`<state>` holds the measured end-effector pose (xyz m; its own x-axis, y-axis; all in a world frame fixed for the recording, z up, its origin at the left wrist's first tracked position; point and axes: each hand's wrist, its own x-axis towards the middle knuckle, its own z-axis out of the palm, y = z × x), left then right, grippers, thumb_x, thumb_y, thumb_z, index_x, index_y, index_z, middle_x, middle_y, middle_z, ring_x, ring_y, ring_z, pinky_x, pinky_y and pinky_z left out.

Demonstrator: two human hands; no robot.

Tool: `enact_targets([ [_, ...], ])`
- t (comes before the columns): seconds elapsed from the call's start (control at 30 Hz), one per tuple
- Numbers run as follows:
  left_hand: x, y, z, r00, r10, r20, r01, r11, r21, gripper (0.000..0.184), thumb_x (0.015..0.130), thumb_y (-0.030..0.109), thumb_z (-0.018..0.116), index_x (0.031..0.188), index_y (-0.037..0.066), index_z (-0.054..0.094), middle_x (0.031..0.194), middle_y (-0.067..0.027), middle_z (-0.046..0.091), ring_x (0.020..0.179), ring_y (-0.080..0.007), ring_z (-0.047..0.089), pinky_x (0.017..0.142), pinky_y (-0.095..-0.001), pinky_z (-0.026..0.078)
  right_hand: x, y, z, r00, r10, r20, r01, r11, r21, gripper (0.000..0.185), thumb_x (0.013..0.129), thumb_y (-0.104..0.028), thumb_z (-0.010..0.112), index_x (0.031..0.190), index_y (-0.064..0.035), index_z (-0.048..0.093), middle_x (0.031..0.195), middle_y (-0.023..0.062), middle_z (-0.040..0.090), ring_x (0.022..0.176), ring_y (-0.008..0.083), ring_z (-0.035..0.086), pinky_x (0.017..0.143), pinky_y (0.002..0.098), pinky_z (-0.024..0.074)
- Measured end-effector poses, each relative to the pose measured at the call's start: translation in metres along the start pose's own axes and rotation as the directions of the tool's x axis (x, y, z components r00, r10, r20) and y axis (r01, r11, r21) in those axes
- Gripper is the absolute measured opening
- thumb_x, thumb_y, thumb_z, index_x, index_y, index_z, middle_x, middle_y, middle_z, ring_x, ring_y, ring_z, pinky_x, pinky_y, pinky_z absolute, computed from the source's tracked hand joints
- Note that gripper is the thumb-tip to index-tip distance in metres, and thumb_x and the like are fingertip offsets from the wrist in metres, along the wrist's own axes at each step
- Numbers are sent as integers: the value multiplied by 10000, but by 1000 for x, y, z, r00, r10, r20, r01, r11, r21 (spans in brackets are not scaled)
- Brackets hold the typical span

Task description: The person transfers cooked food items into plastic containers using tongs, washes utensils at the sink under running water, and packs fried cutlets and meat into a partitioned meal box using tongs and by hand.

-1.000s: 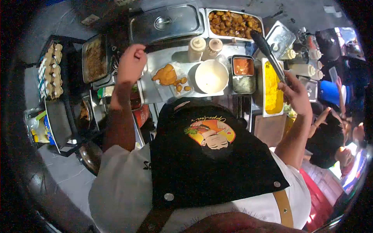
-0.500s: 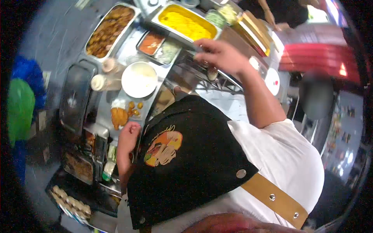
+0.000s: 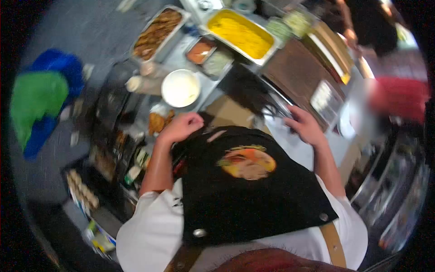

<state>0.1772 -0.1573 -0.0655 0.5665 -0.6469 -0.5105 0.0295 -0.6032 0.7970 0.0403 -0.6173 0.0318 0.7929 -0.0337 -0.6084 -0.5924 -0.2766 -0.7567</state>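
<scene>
My left hand (image 3: 181, 127) has its fingers curled together in front of the apron (image 3: 253, 199), just right of the fried food piece (image 3: 157, 122); nothing shows in it. My right hand (image 3: 304, 124) is closed on the silver tongs (image 3: 282, 104), whose far end is blurred over a dark area. Up and left of the hands, a white bowl (image 3: 181, 88) with pale contents stands on the metal counter beside two squeeze bottles (image 3: 134, 84).
Beyond the bowl are a yellow food tray (image 3: 240, 34), a browned food tray (image 3: 158, 34) and small containers of red (image 3: 199, 52) and pale food (image 3: 217, 63). A brown board (image 3: 294, 68) lies at right. Egg cartons (image 3: 81, 188) sit lower left. Another person's arm (image 3: 346, 22) shows upper right.
The view has turned, and the counter items sit differently in it. My right hand with the tongs has left the yellow tray and come down toward the body. My left hand has moved nearer the apron's top.
</scene>
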Motion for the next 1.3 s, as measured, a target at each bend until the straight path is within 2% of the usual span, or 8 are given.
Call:
enact_targets([
  [0.17, -52, 66, -52, 916, -180, -360, -14, 880, -475, 176, 988, 202, 718, 1104, 70, 706, 941, 4, 685, 859, -93, 648, 756, -260, 529, -7, 48, -101, 999, 37, -8, -37, 999, -5, 405, 1006, -59, 679, 1403, -21, 605, 1068, 24, 685, 890, 103, 617, 739, 270, 512],
  [0.23, -92, 58, -93, 649, -189, -737, -203, 890, -408, 186, 970, 149, 728, 1134, 70, 694, 966, -12, 700, 878, -91, 659, 735, -256, 507, -4, 59, -127, 999, -1, -32, 1, 1000, 2, 424, 1000, -53, 674, 1415, -20, 594, 1081, 25, 682, 871, 99, 624, 715, 267, 510],
  [0.3, -124, 35, -143, 355, -210, -911, -32, 971, -236, 247, 927, 177, 769, 1129, 54, 698, 997, -67, 723, 905, -159, 688, 802, -295, 531, -4, 53, -139, 1000, 13, -25, -12, 999, 38, 430, 1003, -60, 668, 1425, -30, 589, 1081, 24, 678, 856, 94, 624, 694, 264, 506],
  [0.4, -136, -48, -203, 394, -39, -918, 503, 845, 180, 503, 856, 225, 832, 1300, 77, 646, 1113, -142, 746, 1051, -276, 714, 932, -370, 549, 9, 43, -140, 1000, -4, -14, 5, 997, 72, 434, 1008, -70, 661, 1434, -42, 585, 1072, 23, 675, 827, 86, 617, 667, 258, 497],
  [0.5, -111, -31, -207, 464, -392, -795, 778, 608, 155, 801, 811, 268, 871, 1510, 148, 498, 1341, -220, 674, 1241, -349, 667, 1076, -420, 510, 18, 20, -116, 999, -20, -34, 21, 999, 35, 427, 1013, -77, 656, 1433, -40, 585, 1071, 24, 676, 819, 82, 609, 660, 247, 487],
  [0.63, -90, -145, -249, 589, -105, -802, 621, 694, 365, 1029, 760, 260, 913, 1623, 202, 357, 1604, -228, 466, 1412, -360, 547, 1205, -433, 421, 28, 7, -77, 998, -27, -54, 29, 998, 54, 417, 1015, -77, 659, 1424, -36, 585, 1083, 18, 676, 874, 76, 606, 663, 247, 491],
  [0.77, -91, -166, -280, 734, 12, -679, 370, 831, 415, 998, 694, 231, 910, 1577, 188, 447, 1454, -233, 588, 1371, -387, 569, 1188, -443, 440, 33, -11, -24, 997, 2, -78, 4, 997, 73, 372, 1023, -93, 646, 1389, -45, 598, 957, -18, 654, 706, 66, 551, 604, 238, 446],
  [1.3, 66, 79, -337, 841, 346, -416, 133, 614, 778, 955, 774, 504, 823, 1577, 152, 445, 1217, -282, 651, 1177, -477, 622, 1029, -526, 520, 32, -37, 60, 977, 71, -201, -62, 997, 52, 428, 1025, -147, 681, 1419, -15, 580, 910, 50, 693, 671, 127, 631, 600, 284, 499],
])
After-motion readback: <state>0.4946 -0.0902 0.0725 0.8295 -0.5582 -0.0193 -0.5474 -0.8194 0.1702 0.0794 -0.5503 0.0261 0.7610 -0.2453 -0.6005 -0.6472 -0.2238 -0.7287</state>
